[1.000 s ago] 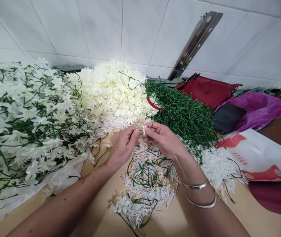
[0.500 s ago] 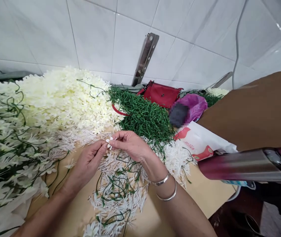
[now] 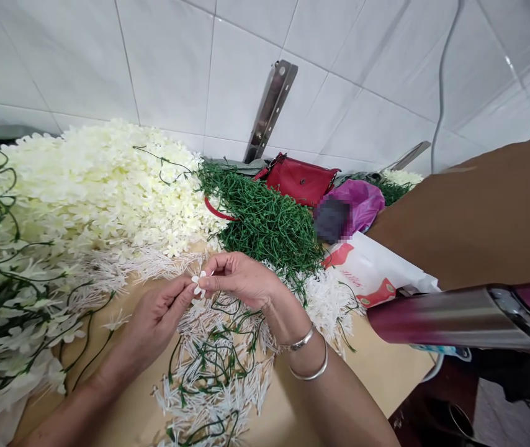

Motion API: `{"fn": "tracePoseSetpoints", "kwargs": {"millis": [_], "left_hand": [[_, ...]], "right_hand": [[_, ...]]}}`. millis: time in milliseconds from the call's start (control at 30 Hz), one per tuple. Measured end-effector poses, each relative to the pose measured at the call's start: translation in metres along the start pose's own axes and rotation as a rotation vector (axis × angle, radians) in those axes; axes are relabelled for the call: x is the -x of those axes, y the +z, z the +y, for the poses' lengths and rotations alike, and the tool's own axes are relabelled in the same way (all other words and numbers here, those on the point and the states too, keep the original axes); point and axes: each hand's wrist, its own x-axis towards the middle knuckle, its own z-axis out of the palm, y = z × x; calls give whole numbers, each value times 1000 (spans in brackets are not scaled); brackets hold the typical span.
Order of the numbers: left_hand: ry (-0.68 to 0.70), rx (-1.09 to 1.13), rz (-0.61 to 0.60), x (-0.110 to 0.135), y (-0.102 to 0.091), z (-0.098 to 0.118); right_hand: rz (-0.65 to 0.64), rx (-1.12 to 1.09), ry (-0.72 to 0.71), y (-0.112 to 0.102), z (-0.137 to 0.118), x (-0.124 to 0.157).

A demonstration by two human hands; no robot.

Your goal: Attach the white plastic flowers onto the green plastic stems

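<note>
A small white artificial flower [image 3: 198, 284] is pinched between the fingertips of both hands over the table. My left hand [image 3: 165, 310] is closed at the flower's left side, thumb against forefinger. From the right, my right hand [image 3: 241, 280] grips it with thumb and forefinger; two silver bangles circle that wrist. Below the hands lie thin white stamen-like pieces [image 3: 258, 379] mixed with green plastic stems [image 3: 213, 347]. Beyond them is a heap of green stems [image 3: 269, 223]. A large pile of cream-white petals [image 3: 107, 192] rises at the back left.
Finished-looking white flowers on green stems [image 3: 8, 316] crowd the left side. A red purse [image 3: 300, 180], a purple plastic bag [image 3: 365, 202] and a white-and-red bag [image 3: 377, 267] lie at the back right. A magenta-and-silver thermos [image 3: 446, 316] juts in from the right. A tiled wall [image 3: 167, 62] stands behind.
Both hands keep their pinch on the small flower, with only slight finger movement. The whole view has shifted a little, so most things appear slightly further left.
</note>
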Motion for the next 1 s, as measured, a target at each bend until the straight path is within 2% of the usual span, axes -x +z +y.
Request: {"fn": "tracePoseSetpoints", "kwargs": {"millis": [200,367,500,567,633,667,733,767,867,933,1000], "left_hand": [[-30,25,20,2,-1,-7],[-58,127,31,2,1,0],[-159,310,105,3,4,0],[-227,422,171,4,4,-4],[-240,480,224,3,3,-7],[-229,476,239,2,3,-8],[-192,431,242,0,1,-7],[-178,411,243,0,1,-6],[-215,437,253,1,2,-5],[-327,496,278,3,4,-9],[-446,543,323,5,6,-16]], "right_hand": [[-35,-110,27,-1,5,-7],[-9,-112,44,6,2,-4],[88,88,-104,14,-18,9],[176,249,-238,6,-37,18],[327,477,-379,-17,-63,26],[491,632,-442,-35,-77,30],[958,1014,-420,-79,-106,36],[1077,1075,-385,-104,-119,39],[1283,1175,-244,-173,-143,50],[1334,1232,-120,-210,-144,61],[1357,1277,8,-237,-137,72]]}}
